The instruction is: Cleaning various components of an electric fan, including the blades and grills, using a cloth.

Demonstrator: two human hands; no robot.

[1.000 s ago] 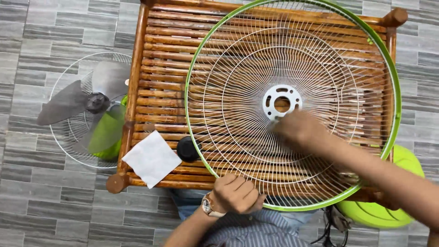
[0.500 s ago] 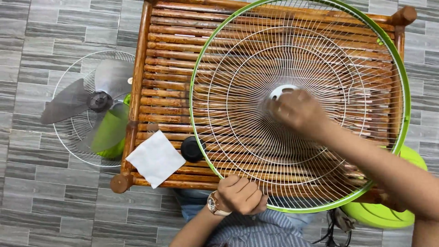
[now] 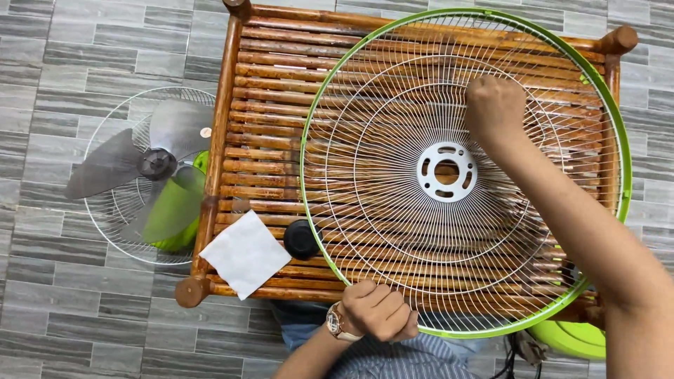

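The grille (image 3: pixel 463 172), lying flat on the bamboo table (image 3: pixel 274 91), is gripped at its near green rim by the closed left hand (image 3: pixel 379 310), while the right fist (image 3: pixel 496 107) is pressed on its wires.

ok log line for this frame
left hand: grips fan grille green rim, near edge | right hand: fist on wires above hub | under: bamboo table

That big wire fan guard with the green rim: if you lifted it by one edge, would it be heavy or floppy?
The fan guard is probably light, being mostly thin wires and gaps. It likely flexes a little rather than flopping, since the green rim ties the wires together. Lying flat on the slatted table, it seems unlikely to roll.
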